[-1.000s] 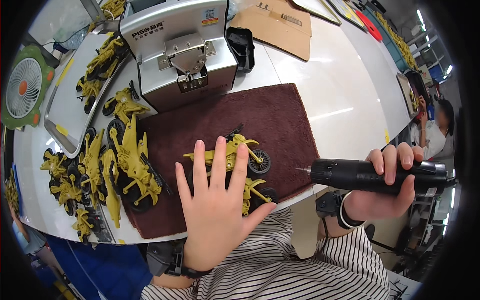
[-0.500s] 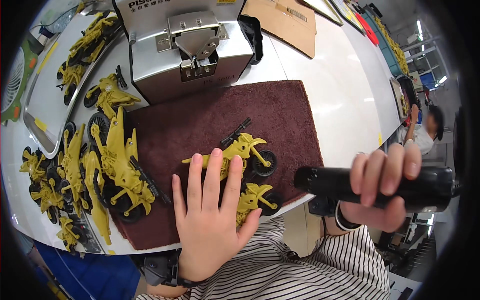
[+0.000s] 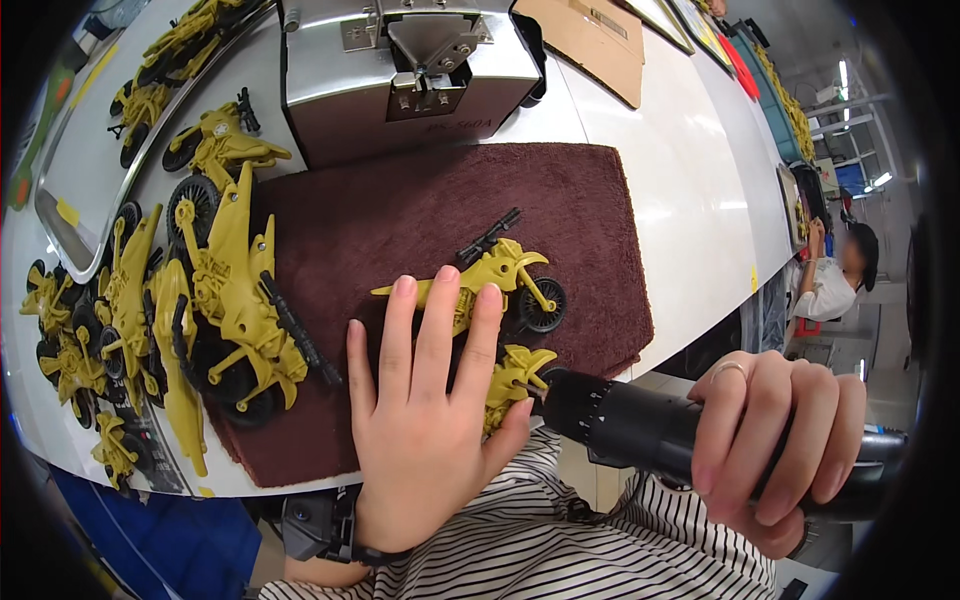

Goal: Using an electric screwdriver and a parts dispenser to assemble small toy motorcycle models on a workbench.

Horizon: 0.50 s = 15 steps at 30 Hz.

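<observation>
Toy under the hand: a yellow plastic toy motorcycle [image 3: 500,290] lies on its side on the near half of a dark brown mat [image 3: 400,210], its black wheel and handlebar pointing away from the person.
Second part: a smaller yellow motorcycle piece [image 3: 515,372] lies just nearer, at the mat's front edge, partly hidden by the thumb.
Left hand: the left hand [image 3: 425,425] lies flat, palm down, fingers spread and straight, pressing on the toy motorcycle and the piece; it grips nothing.
Tool: a black electric screwdriver [image 3: 640,430] lies roughly level, its tip touching the smaller yellow piece just beside the left thumb.
Right hand: the right hand [image 3: 775,440] is wrapped tightly round the screwdriver's body, with a ring on one finger.
Mat: it lies on a white table [image 3: 680,170], reaching the table's near edge.
Left of the mat: a heap of yellow toy motorcycles [image 3: 210,300] overlaps the mat's left edge, with more of them spread toward the table's left rim.
Tray: a shallow metal tray [image 3: 80,170] at far left holds more yellow motorcycles.
Behind the mat: a silver metal case [image 3: 410,70] with a latch stands touching the mat's far edge.
Further back: a flat brown cardboard sheet [image 3: 585,40] lies on the table.
Clothing: a black-and-white striped shirt [image 3: 540,550] fills the lower edge.
Background: another person in a white top [image 3: 830,285] sits well apart on the right.
</observation>
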{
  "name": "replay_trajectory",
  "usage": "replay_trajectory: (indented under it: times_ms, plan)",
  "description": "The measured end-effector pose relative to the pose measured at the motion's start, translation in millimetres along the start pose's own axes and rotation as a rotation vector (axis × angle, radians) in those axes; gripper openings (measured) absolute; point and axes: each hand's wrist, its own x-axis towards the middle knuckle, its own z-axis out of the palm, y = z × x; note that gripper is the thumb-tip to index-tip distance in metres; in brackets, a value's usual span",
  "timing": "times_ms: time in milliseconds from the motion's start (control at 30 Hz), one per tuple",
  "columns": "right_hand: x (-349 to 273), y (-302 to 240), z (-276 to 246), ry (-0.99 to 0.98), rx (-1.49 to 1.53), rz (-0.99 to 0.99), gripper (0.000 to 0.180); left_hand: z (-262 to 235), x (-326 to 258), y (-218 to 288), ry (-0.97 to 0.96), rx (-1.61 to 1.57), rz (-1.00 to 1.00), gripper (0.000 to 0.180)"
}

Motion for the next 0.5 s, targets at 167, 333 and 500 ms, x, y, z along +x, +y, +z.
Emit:
replay_trajectory:
  times_ms: [167,333,500]
  plan:
    - [0.6,3.5,9.3,-0.001,-0.069,0.003,0.03,-0.4,-0.4,-1.0,0.005,-0.028,0.0,0.07]
    - [18.0,4.9,3.7,-0.165,-0.038,0.109,0.033,0.5,-1.2,-1.8,0.006,-0.044,-0.018,0.07]
    - [51.2,12.3,5.6,-0.539,0.08,0.345,0.028,-3.4,-1.9,-3.6,0.035,-0.104,0.0,0.078]
